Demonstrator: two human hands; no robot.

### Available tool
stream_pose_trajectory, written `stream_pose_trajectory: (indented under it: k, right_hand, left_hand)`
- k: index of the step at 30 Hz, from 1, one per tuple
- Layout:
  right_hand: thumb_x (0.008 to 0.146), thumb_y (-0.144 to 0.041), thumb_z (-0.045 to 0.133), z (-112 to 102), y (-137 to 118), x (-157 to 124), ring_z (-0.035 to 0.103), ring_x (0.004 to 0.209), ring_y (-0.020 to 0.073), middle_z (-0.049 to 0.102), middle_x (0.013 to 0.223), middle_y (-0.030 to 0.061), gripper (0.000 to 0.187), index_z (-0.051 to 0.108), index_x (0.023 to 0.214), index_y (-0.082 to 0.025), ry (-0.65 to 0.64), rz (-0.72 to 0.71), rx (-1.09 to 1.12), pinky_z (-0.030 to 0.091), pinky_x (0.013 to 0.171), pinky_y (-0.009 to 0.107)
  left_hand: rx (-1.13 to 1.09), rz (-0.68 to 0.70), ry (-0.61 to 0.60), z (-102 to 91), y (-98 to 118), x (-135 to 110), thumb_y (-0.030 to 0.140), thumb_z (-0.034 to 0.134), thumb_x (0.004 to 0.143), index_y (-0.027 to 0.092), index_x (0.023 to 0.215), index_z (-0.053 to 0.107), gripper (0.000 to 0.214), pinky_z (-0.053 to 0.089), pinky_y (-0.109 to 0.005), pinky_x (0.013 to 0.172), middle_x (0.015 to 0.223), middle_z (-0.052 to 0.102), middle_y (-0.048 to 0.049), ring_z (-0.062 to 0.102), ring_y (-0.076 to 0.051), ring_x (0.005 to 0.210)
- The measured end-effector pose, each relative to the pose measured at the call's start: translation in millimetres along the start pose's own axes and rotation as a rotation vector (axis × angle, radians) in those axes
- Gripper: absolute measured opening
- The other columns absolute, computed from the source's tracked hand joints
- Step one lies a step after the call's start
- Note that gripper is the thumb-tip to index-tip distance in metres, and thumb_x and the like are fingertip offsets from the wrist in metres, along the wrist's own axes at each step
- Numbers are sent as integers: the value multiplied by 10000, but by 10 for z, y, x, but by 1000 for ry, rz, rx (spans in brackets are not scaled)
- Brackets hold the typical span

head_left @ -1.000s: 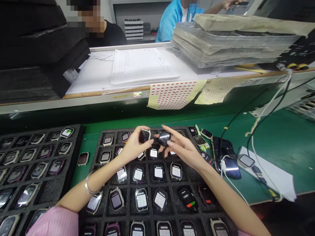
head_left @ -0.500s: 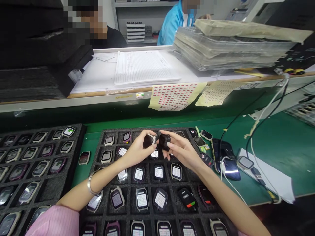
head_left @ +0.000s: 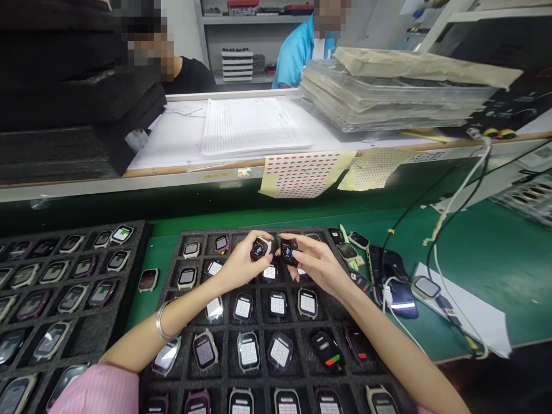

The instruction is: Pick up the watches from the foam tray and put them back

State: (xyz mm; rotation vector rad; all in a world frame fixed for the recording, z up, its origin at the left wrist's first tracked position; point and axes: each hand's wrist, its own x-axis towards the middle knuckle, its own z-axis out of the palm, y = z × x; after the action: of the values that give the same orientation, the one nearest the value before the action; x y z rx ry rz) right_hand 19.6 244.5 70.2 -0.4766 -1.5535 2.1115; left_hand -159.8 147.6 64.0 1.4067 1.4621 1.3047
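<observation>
My left hand (head_left: 245, 259) grips a smartwatch with a pale case (head_left: 260, 249), its dark screen showing a small lit graphic. Close beside it, my right hand (head_left: 317, 257) has its fingers around a black smartwatch (head_left: 288, 251), also lit with a small graphic. Both watches are held above the far rows of a black foam tray (head_left: 224, 316). In the tray's compartments lie several smartwatches, such as a pale one (head_left: 249, 349) and a dark one (head_left: 280, 349), many with white list screens. One black watch (head_left: 326, 349) shows red and green buttons.
A second foam tray of watches (head_left: 92, 330) lies to the left, with a loose watch (head_left: 148, 280) between them. At right are a phone (head_left: 394, 282), cables (head_left: 435, 230) and loose watches (head_left: 426, 286). Papers (head_left: 250, 126) and stacked plastic trays (head_left: 397, 98) sit on the shelf; two people are beyond.
Both held watches' screens have gone from dark to lit with a small graphic. My hands hold nearly the same place, while the camera view has shifted slightly.
</observation>
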Motion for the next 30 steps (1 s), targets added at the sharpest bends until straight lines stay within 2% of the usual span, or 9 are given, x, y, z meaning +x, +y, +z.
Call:
stream_pose_trajectory:
  k: [8,13,16,22,30]
  right_hand:
    - [832,-248,679,46,-18,-23,596,559,114,685,1024,94,377,636,1203,-201,-7,4,1,512,483,248]
    - [822,-259,688,-3,12,-1,604,555,125,688,1031,99,377,640,1191,-195,6,-1,-7,511,483,259]
    - [827,-255,684,-4,10,-3,593,549,118,685,1033,104,376,636,1195,-194,-2,14,-21,507,481,258]
    - [830,-246,681,71,-12,-19,599,560,110,676,1012,82,369,636,1194,-208,-29,5,-19,521,499,248]
    - [830,-258,681,57,-5,-28,591,530,109,672,1016,89,358,637,1180,-198,-50,-3,-37,518,476,255]
  left_hand:
    - [32,-18,-21,-30,20,7,145,548,767,188,1053,512,291,438,-270,765,930,570,-16,536,-163,827]
    - [27,-40,-5,-16,4,12,168,556,759,202,1032,522,278,430,-265,738,896,566,-3,541,-167,813]
    - [50,-43,-4,-40,26,12,146,544,740,205,1001,527,268,424,-268,759,881,562,3,539,-168,820]
    - [17,0,-26,-34,46,-2,158,544,769,194,1064,494,300,433,-270,767,938,573,-14,541,-163,826]
    - [39,-16,-47,-33,90,-39,145,531,757,200,1028,509,278,431,-265,760,886,585,2,553,-165,827]
